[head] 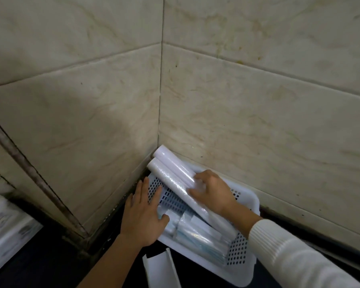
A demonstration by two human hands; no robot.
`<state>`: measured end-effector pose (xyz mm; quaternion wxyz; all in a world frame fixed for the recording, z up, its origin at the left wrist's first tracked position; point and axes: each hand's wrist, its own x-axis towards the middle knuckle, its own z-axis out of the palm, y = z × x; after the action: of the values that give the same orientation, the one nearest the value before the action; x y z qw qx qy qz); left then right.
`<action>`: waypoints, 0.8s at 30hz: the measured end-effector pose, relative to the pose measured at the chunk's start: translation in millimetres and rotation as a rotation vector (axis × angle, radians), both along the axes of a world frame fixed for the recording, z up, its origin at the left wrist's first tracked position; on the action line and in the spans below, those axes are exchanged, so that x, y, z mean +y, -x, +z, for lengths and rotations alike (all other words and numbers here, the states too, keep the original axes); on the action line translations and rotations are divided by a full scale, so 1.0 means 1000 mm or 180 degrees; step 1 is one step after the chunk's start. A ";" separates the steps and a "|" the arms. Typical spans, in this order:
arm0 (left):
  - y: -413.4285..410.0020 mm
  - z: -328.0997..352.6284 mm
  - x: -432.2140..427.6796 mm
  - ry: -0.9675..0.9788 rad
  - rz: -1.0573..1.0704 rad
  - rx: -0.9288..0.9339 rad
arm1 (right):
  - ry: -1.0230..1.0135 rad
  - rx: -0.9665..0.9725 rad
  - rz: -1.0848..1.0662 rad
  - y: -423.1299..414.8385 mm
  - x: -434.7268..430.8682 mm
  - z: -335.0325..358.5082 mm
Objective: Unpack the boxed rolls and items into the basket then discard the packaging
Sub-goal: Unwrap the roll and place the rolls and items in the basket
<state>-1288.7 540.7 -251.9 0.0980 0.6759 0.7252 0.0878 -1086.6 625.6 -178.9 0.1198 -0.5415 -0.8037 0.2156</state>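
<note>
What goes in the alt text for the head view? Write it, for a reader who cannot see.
A person's right hand presses two long white rolls into a white perforated basket in a tiled wall corner, while the left hand steadies its near rim. Wrapped packets lie in the basket; an open white box sits in front.

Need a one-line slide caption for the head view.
Right hand presses two white rolls into a perforated white basket; left hand steadies its edge.
</note>
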 end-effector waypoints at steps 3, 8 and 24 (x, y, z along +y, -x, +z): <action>-0.002 0.003 0.000 0.0058 -0.0020 -0.0011 | -0.0109 -0.0166 0.0042 0.000 -0.006 -0.008; -0.001 0.010 -0.001 0.0172 -0.0039 -0.0049 | -0.0232 -0.0373 -0.0048 -0.001 -0.009 -0.003; -0.031 0.032 0.028 0.1471 -0.0921 0.0486 | 0.0684 -0.2265 0.0667 -0.024 -0.074 -0.029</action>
<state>-1257.7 568.9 -219.8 0.2061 0.7368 0.6272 -0.1459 -1063.0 551.9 -207.5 -0.2466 -0.5069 -0.8188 0.1084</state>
